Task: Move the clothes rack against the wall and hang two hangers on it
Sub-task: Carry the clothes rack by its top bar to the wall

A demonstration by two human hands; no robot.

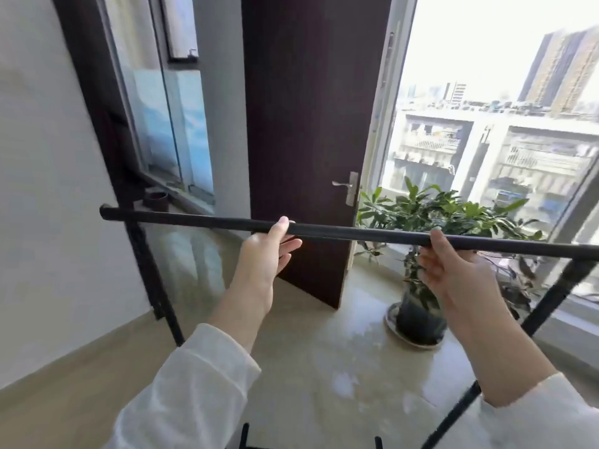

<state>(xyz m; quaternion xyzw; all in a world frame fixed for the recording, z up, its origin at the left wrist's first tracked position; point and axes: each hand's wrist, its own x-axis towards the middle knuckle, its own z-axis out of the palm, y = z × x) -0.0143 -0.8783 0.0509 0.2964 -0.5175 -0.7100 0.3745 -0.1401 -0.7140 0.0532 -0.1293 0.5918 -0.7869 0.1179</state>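
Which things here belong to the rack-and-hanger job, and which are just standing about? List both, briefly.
Belongs to the job:
- clothes rack, top bar held by both hands
- left hand
- right hand
- wall
- no hangers are in view

Just standing about:
- potted plant
- dark door
- window
- small dark pot on the ledge

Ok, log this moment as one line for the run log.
phase: moving rack | left hand: on top bar, fingers loose | right hand: gripping bar | hangers: none visible | nearby: potted plant, door
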